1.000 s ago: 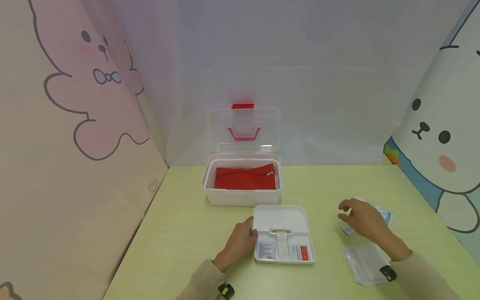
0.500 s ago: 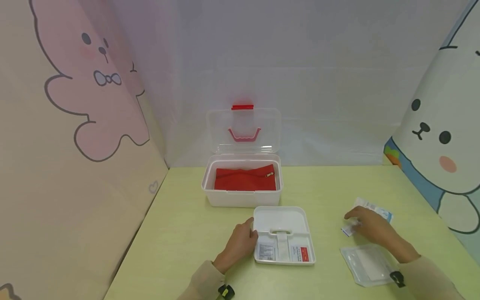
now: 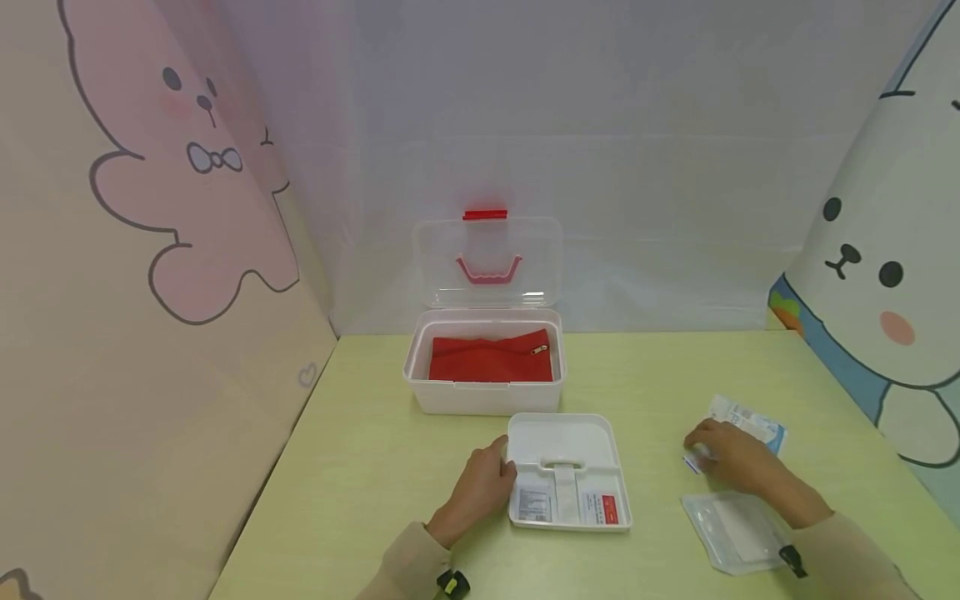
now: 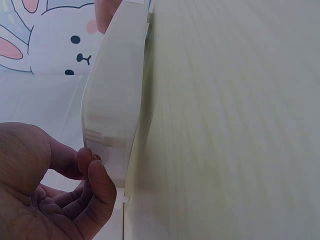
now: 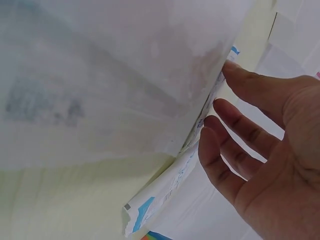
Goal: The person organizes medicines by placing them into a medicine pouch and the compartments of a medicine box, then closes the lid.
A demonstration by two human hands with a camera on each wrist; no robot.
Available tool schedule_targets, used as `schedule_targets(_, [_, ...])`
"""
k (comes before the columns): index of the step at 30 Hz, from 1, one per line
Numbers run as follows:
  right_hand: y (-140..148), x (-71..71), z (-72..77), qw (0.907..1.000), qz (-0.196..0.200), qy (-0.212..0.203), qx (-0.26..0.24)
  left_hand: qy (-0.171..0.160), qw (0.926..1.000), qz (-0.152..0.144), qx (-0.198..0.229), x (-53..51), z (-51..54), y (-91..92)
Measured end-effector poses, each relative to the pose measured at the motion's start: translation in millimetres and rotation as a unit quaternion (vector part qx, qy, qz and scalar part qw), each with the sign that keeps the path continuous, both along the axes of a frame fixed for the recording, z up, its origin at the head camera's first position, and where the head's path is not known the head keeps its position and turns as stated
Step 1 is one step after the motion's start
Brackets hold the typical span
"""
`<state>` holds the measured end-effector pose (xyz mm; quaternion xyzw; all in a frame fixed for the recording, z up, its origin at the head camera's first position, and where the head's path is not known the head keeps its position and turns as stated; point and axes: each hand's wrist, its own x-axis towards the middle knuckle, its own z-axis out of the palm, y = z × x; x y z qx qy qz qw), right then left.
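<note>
A white plastic tray [image 3: 562, 437] with a handle slot lies flat at the table's middle; printed packets lie in its near part. My left hand [image 3: 480, 483] grips its left edge, fingers curled and fingertips at the tray's side wall [image 4: 112, 95] in the left wrist view. To the right, my right hand [image 3: 735, 458] is over a white-and-blue packet [image 3: 761, 425], partly covering it. In the right wrist view the right fingers [image 5: 240, 130] are loosely bent, thumb and fingertips apart, close to the packet [image 5: 165, 195]; contact is hard to tell.
Behind the tray stands a white box [image 3: 483, 398] with a raised clear lid [image 3: 442, 258]. Inside lies a red zip pouch [image 3: 487, 358]. A clear flat plastic package [image 3: 738, 533] lies near the right wrist. Printed cloth walls enclose the pale yellow table [image 3: 360, 400].
My right hand has come down onto the left part of the white-and-blue packet and moved slightly left over the last half second. The left hand and tray stay in place.
</note>
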<state>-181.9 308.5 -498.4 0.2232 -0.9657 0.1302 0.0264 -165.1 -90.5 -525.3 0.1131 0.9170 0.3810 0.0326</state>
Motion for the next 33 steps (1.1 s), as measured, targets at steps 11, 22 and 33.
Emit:
schedule_targets(11, [-2.5,1.5,5.2,0.9993,0.03,0.009,0.02,0.008,1.0,-0.002,0.0,-0.5,-1.9,-1.2])
schedule_targets(22, [-5.2,1.7,4.7,0.9996,0.0,0.007,0.027,-0.003,1.0,0.002,-0.002,0.6,-1.9,0.1])
schedule_targets(33, [-8.8,-1.6,20.4,0.9976,0.005,0.067,0.014,0.01,0.9999,-0.001,-0.006,-0.7,0.4,0.0])
